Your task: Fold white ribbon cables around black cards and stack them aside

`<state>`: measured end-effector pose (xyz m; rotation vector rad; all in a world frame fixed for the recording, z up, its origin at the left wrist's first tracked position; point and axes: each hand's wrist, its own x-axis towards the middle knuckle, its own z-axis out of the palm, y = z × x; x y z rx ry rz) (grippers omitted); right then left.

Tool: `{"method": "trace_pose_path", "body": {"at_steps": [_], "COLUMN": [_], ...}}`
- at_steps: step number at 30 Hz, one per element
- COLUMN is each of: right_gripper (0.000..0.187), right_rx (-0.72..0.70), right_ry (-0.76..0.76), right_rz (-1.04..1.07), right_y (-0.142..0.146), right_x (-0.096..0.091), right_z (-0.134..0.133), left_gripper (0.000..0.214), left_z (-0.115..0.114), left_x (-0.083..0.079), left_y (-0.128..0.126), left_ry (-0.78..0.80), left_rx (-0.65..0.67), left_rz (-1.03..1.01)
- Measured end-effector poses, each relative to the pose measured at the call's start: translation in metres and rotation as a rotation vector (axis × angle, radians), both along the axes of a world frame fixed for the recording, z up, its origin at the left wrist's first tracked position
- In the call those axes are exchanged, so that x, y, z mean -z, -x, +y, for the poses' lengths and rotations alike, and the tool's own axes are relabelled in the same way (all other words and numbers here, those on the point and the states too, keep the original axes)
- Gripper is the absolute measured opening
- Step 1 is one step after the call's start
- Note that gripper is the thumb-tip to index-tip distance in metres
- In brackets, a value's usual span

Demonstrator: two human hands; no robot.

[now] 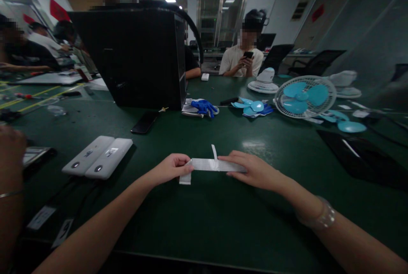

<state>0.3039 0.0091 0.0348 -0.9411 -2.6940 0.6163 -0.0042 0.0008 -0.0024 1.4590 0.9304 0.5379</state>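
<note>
A flat white strip (204, 164) with faint lines along it stretches between my two hands, low over the green table. My left hand (174, 167) pinches its left end between thumb and fingers, and a short white piece (185, 179) hangs down below that thumb. On the right, my right hand (251, 169) holds the strip's other end, fingers along the upper edge and thumb below. By the right fingertips a narrow white tab (214, 152) stands up from the strip. Whether this tab is part of the strip, I cannot tell.
Left of my hands lie two white devices (108, 155) with cables and a phone (145, 122). A black box (134, 57) stands behind. Farther back are blue-white gloves (200, 108), a fan (304, 96) and loose blue blades (250, 106). Another person's arm (11, 189) reaches in at far left.
</note>
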Motion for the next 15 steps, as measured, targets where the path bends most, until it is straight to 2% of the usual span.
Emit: {"method": "trace_pose_path", "body": {"at_steps": [3, 5, 7, 10, 12, 15], "right_gripper": [0.055, 0.052, 0.052, 0.059, 0.065, 0.072], "right_rx": [0.058, 0.184, 0.427, 0.949, 1.186, 1.435], "right_ry": [0.031, -0.030, -0.149, -0.274, -0.246, -0.143], "right_rz": [0.024, 0.080, 0.067, -0.167, -0.267, -0.329], "right_y": [-0.013, -0.030, -0.054, -0.101, -0.136, -0.185], "right_x": [-0.005, -0.009, -0.012, -0.010, -0.005, 0.006], "right_z": [0.009, 0.021, 0.038, 0.063, 0.073, 0.076], "left_gripper": [0.025, 0.024, 0.025, 0.026, 0.026, 0.027], "left_z": [-0.001, -0.002, -0.003, -0.002, -0.002, -0.002], "left_x": [0.000, 0.001, 0.001, 0.003, 0.004, 0.002], "left_y": [0.000, -0.001, -0.001, -0.002, -0.002, -0.002], "left_ry": [-0.010, -0.021, -0.021, -0.029, -0.038, -0.029], "left_rx": [0.045, 0.085, 0.127, 0.158, 0.162, 0.183], "left_rz": [0.061, 0.121, 0.174, 0.213, 0.225, 0.226]}}
